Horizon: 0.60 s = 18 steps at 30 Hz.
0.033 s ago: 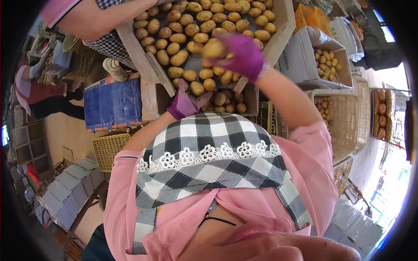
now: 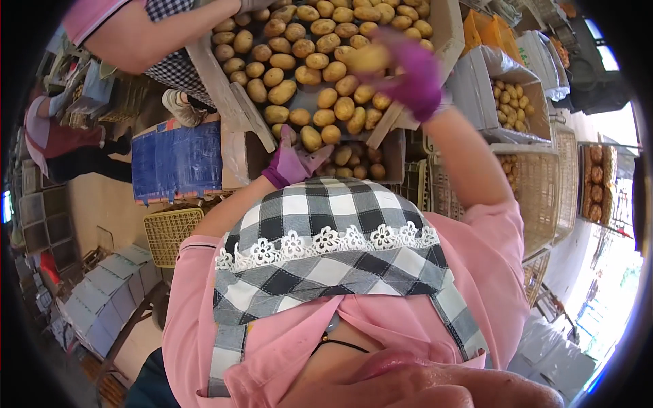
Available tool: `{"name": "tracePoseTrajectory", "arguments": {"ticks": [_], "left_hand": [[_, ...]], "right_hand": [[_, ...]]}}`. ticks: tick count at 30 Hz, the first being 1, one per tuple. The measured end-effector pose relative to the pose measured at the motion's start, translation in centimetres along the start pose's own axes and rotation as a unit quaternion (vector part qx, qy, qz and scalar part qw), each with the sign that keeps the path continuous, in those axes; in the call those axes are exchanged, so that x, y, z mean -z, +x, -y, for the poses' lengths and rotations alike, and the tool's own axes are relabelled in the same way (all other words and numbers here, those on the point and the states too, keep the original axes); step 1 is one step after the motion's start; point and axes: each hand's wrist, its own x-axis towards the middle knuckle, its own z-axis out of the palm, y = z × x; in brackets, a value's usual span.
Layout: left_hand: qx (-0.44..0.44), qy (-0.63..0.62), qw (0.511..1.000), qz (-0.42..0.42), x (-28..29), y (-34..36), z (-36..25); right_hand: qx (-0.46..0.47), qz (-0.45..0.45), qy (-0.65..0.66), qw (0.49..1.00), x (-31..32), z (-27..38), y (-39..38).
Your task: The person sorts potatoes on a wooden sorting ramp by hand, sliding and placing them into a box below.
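Observation:
A sorting tray point(image 2: 243, 103) holds potatoes point(image 2: 301, 49) between wooden sides. My right hand point(image 2: 415, 78), in a purple glove, grips a blurred potato point(image 2: 367, 60) over the tray's right part. My left hand point(image 2: 294, 162), also gloved, is at the tray's near opening, thumb and fingers spread beside a potato point(image 2: 311, 138) at the lip; whether it touches that potato is unclear. Below the opening, a box point(image 2: 255, 163) holds darker potatoes point(image 2: 354, 158), partly hidden by my left hand and apron.
A co-worker's arm point(image 2: 156, 41) reaches the tray from upper left; another person point(image 2: 51, 136) stands farther left. A blue wrapped box point(image 2: 173, 163) and yellow crate point(image 2: 170, 238) are at left. At right are a potato box point(image 2: 483, 95), plastic crates point(image 2: 534, 197) and orange bins point(image 2: 479, 30).
My right hand has moved right and upward with the potato in it. The potatoes in the tray sit slightly shifted in the picture. My left hand is nearly still.

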Motion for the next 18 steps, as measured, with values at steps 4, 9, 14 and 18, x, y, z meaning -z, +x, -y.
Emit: {"name": "tracePoseTrajectory", "arguments": {"ticks": [4, 9, 14, 18], "left_hand": [[0.019, 0.022, 0.999, 0.04, 0.6, 0.4, 0.1], [-0.003, 0.17, 0.985, -0.036, -1.6, -0.2, 0.6], [-0.195, 0.646, 0.738, 0.026, 10.5, 4.6, -5.5], [-0.316, 0.781, 0.538, -0.022, 2.9, -0.4, -1.7]], "right_hand": [[-0.191, -0.194, -0.381, 0.884, 8.8, -15.8, -0.5], [-0.176, -0.009, -0.072, 0.982, -6.6, -14.7, -2.1], [-0.13, 0.372, -0.209, 0.895, -15.4, 4.8, -0.9], [0.086, 0.426, -0.169, 0.884, -12.5, 6.9, -1.4]]}}
